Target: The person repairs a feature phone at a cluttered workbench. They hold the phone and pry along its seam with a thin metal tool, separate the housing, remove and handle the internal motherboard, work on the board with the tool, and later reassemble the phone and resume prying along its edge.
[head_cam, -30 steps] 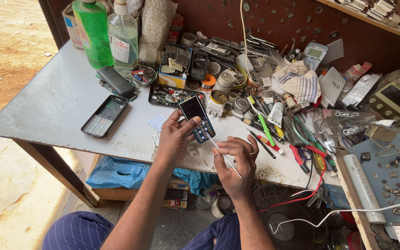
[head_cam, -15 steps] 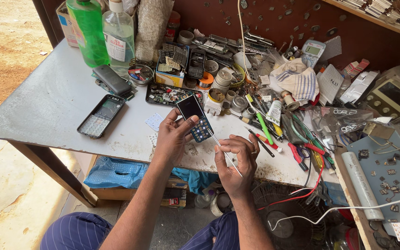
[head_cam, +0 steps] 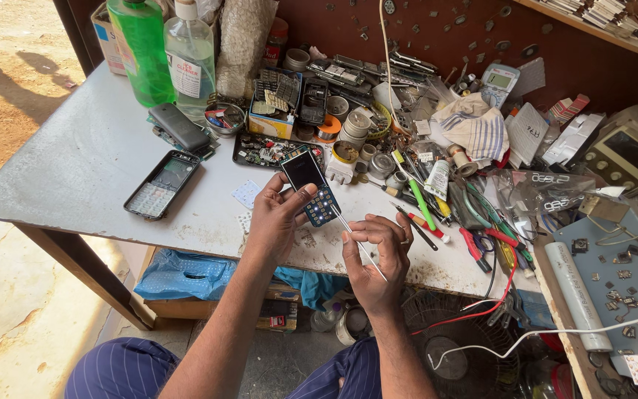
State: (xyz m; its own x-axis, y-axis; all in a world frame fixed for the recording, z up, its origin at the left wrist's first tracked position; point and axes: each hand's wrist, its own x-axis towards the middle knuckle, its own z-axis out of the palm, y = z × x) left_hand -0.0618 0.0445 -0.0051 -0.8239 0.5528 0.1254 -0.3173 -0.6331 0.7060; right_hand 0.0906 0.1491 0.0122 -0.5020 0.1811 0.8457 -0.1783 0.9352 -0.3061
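My left hand (head_cam: 278, 218) grips a small keypad phone (head_cam: 310, 185) with a dark screen, held tilted above the grey table (head_cam: 75, 170). My right hand (head_cam: 374, 258) pinches a thin metal tool (head_cam: 358, 246) whose tip touches the phone's lower keypad end. Both hands hover at the table's near edge, close together.
A phone front housing (head_cam: 161, 184) lies to the left, a dark phone (head_cam: 179, 126) beyond it. A green bottle (head_cam: 142, 48) and a clear bottle (head_cam: 190, 55) stand at the back left. Screwdrivers, pliers (head_cam: 481, 240), tins, a cloth (head_cam: 474, 129) and a meter (head_cam: 629, 155) crowd the right.
The hands and phone stay in nearly the same pose; the tool tip has shifted slightly against the phone's lower end. The view has dipped a little.
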